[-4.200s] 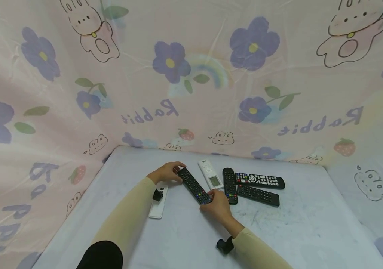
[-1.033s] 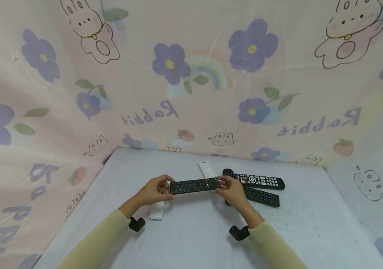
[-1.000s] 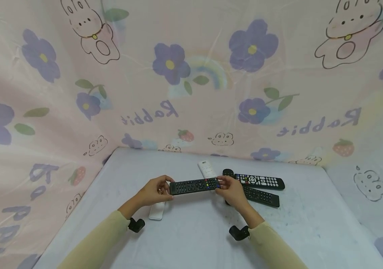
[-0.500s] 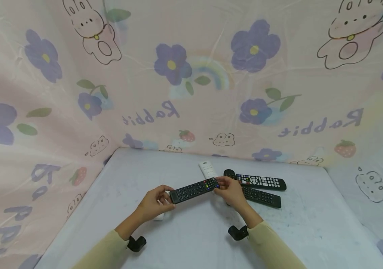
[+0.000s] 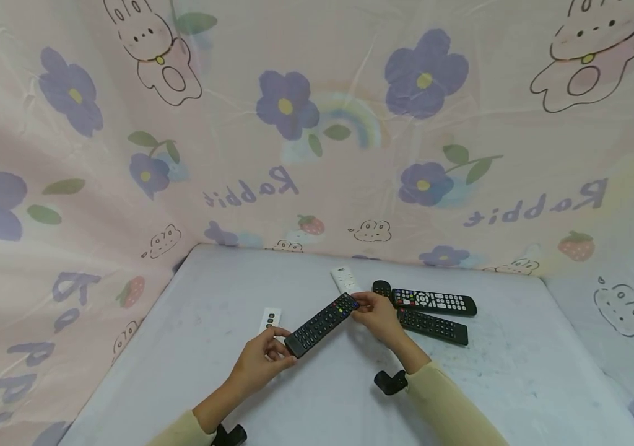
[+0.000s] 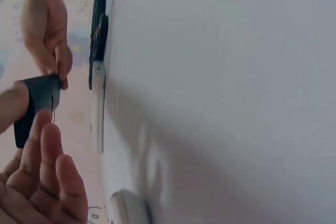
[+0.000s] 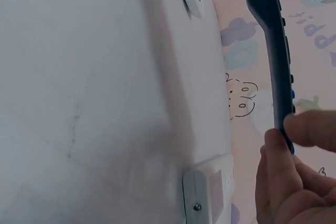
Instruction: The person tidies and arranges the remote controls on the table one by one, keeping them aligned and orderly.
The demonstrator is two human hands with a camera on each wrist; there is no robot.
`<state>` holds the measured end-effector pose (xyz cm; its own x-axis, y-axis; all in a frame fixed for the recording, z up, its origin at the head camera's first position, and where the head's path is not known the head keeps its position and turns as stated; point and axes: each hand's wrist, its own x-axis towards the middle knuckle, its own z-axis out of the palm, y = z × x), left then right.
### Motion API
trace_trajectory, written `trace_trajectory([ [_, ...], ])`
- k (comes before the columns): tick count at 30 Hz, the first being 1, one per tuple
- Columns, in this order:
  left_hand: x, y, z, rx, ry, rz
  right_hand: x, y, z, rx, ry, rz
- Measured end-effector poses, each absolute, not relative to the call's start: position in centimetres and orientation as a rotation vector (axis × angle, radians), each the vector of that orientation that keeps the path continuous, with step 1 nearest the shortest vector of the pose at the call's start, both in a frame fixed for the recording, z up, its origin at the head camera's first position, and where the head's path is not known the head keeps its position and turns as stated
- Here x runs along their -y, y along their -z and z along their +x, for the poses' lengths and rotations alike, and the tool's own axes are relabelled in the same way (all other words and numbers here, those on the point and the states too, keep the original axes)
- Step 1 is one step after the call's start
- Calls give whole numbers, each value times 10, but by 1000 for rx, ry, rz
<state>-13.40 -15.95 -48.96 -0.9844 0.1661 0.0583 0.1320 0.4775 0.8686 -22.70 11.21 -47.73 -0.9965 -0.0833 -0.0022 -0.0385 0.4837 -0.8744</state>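
A long black remote control (image 5: 319, 325) is held at a slant between both hands, buttons facing up. My left hand (image 5: 261, 362) pinches its near left end between thumb and fingers. At the far right end, with the coloured buttons, my right hand (image 5: 381, 317) pinches it. Both wrist views show the remote control (image 7: 275, 51) raised off the table, its shadow falling on the white cloth. A white remote control (image 5: 270, 317) lies just beyond the left hand, partly covered by it. Another white remote control (image 5: 343, 280) lies behind the right hand, its lower part hidden.
Right of the right hand lie a black remote control with white buttons (image 5: 434, 301), a plain black remote control (image 5: 434, 327) and a third black one (image 5: 382, 288), mostly hidden. A patterned curtain (image 5: 228, 142) rises along the table's back edge (image 5: 295, 251).
Earlier the black remote slanted the other way, left end farther off; it was then turned level. Since then the left hand has drawn its end nearer, uncovering the top of the white remote.
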Motion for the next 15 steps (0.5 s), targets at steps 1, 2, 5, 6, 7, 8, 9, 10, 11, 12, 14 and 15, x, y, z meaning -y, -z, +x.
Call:
trace_trajectory([
  [1,159,491,-132,-2679,-1560,270,-111,478,-228,-2655,1578,-109],
  [2,158,492,-130,-2683,-1558,270,-110,478,-229,-2640,1586,-106],
  [5,156,495,-126,-2675,-1574,260,-105,479,-231,-2602,1610,-121],
  [6,156,496,-124,-2668,-1582,247,-104,479,-232,-2594,1616,-132],
  [7,156,497,-123,-2664,-1590,242,-102,479,-232,-2587,1615,-139],
  [8,155,498,-121,-2657,-1600,234,-101,479,-232,-2582,1614,-147],
  [9,155,499,-120,-2661,-1599,225,-99,479,-233,-2580,1609,-152],
  [10,155,499,-119,-2662,-1602,218,-98,480,-233,-2580,1600,-153],
  [11,155,500,-118,-2667,-1603,214,-96,480,-234,-2577,1594,-160],
  [12,155,501,-117,-2670,-1601,208,-95,480,-235,-2573,1590,-161],
  [14,156,502,-115,-2681,-1591,198,-91,481,-236,-2558,1598,-171],
  [15,156,503,-115,-2687,-1591,199,-90,482,-237,-2546,1607,-178],
])
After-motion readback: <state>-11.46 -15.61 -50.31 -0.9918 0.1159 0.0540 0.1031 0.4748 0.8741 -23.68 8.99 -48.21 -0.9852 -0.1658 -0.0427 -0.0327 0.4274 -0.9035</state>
